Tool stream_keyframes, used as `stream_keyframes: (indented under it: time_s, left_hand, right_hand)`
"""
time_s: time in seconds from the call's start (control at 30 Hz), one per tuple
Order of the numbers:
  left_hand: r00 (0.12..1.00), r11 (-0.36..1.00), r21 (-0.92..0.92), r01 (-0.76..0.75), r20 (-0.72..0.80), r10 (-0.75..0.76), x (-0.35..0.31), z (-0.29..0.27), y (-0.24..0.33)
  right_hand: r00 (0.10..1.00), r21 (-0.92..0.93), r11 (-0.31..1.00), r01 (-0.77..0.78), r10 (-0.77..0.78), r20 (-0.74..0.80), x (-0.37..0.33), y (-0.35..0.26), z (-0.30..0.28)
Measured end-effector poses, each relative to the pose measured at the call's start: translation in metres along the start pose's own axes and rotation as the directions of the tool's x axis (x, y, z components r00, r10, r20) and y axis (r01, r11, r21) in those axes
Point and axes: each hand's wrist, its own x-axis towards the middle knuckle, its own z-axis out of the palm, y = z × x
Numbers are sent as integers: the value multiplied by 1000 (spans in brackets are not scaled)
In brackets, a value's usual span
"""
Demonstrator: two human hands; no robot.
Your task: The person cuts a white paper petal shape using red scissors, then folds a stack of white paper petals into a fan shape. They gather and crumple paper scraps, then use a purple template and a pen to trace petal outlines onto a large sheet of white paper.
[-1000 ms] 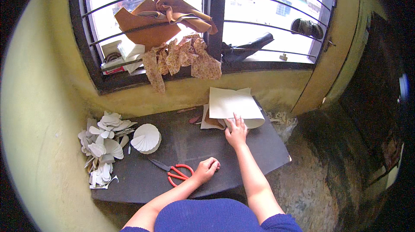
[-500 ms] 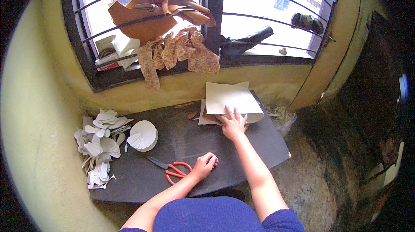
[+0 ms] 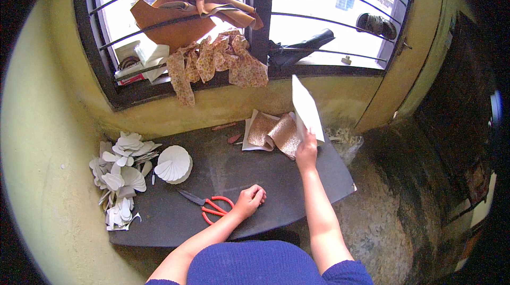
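Observation:
My right hand (image 3: 306,152) grips the lower edge of a white paper sheet (image 3: 306,107) and holds it lifted up on end at the far right of the dark work board (image 3: 223,171). Under where the sheet lay, a glittery tan sheet (image 3: 279,133) rests on more white paper. My left hand (image 3: 249,200) lies on the board with fingers curled, holding nothing, just right of the red-handled scissors (image 3: 210,205).
A fan of white cut pieces (image 3: 173,164) and a heap of white paper shapes (image 3: 119,179) lie at the board's left. Brown fabric (image 3: 186,14) and patterned cloth (image 3: 223,62) hang on the window bars. A yellow wall runs behind; rough dark floor to the right.
My right hand has taken hold of the top white sheet and lifted it upright, which uncovers the glittery tan sheet. My left hand stays by the scissors.

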Motion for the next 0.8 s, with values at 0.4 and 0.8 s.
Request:
stream_keyframes:
  time_s: [0.4, 0.8]
  left_hand:
    - [996, 966, -243, 85, 25, -81, -1, -9, -1]
    - [910, 966, -225, -125, -414, 22, -93, -104, 53]
  right_hand:
    - [865, 837, 455, -303, 500, 41, -54, -80, -108]
    - [737, 812, 26, -583, 437, 515, -136, -131, -121]
